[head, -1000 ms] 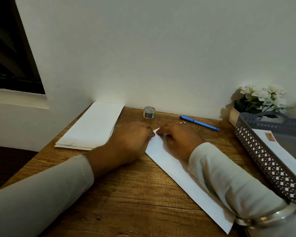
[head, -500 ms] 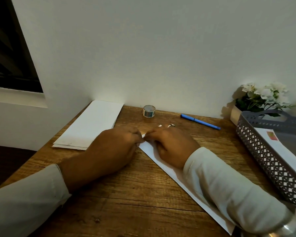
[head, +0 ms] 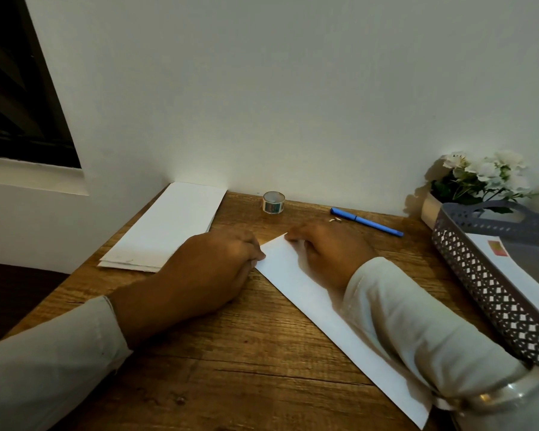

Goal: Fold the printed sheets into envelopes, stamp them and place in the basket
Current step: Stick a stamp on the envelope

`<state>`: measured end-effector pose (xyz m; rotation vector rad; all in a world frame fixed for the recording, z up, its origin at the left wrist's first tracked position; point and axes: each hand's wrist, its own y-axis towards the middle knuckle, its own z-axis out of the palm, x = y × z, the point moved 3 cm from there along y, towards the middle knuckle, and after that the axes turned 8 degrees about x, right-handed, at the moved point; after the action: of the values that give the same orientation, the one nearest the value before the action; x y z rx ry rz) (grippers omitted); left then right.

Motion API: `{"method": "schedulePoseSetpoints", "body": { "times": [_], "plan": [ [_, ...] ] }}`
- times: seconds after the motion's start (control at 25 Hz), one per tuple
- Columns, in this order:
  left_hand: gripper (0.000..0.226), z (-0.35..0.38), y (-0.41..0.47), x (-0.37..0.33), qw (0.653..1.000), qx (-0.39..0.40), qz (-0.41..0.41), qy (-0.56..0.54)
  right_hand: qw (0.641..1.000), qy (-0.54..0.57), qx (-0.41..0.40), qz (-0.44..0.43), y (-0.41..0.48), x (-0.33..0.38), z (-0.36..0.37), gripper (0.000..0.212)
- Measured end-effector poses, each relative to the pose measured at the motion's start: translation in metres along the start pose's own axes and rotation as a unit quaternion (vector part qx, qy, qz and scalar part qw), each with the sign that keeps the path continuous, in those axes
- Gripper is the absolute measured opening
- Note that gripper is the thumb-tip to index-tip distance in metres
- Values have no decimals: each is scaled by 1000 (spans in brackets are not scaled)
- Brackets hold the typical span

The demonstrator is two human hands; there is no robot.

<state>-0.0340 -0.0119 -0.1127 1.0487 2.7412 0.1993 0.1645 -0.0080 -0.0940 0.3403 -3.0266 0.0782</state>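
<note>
The left hand (head: 218,265) and the right hand (head: 327,253) meet on the far end of a sheet (head: 308,293) lying on the table (head: 231,353). The left hand holds its left corner, the right hand its far corner. From that grip the sheet runs back toward the person and rightward, under the right forearm (head: 417,331). Left of the grip lies a stack of sheets (head: 165,225), reaching the wall (head: 293,104). Behind the grip stands a roll of tape (head: 274,202); a pen (head: 366,221) lies behind and to the right. Well right sits a basket (head: 479,275) with an envelope (head: 517,272) in it, a flowerpot (head: 430,209) behind it.
</note>
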Motion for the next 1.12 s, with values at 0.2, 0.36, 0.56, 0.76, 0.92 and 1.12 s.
{"method": "schedulePoseSetpoints", "body": {
  "times": [0.2, 0.36, 0.56, 0.76, 0.92, 1.12],
  "plan": [
    [40, 2, 13, -11, 1000, 2, -11, 20, 1000, 26, 6, -4, 3, 0, 6, 42],
    [43, 3, 38, -18, 999, 25, -11, 33, 999, 41, 0, -9, 1, -6, 7, 39],
    [43, -2, 23, -10, 999, 35, -16, 36, 999, -25, 24, 32, -5, -5, 4, 46],
    [39, -9, 13, -3, 998, 38, -45, 29, 994, -64, 61, 61, -9, 0, 6, 68],
    [40, -12, 6, -5, 996, 34, -61, 51, 994, -70, 63, 62, -9, 3, 11, 71],
    [40, -11, 3, -6, 997, 9, -48, 61, 993, -80, 20, -81, -12, 21, 13, 50]
  ]
}}
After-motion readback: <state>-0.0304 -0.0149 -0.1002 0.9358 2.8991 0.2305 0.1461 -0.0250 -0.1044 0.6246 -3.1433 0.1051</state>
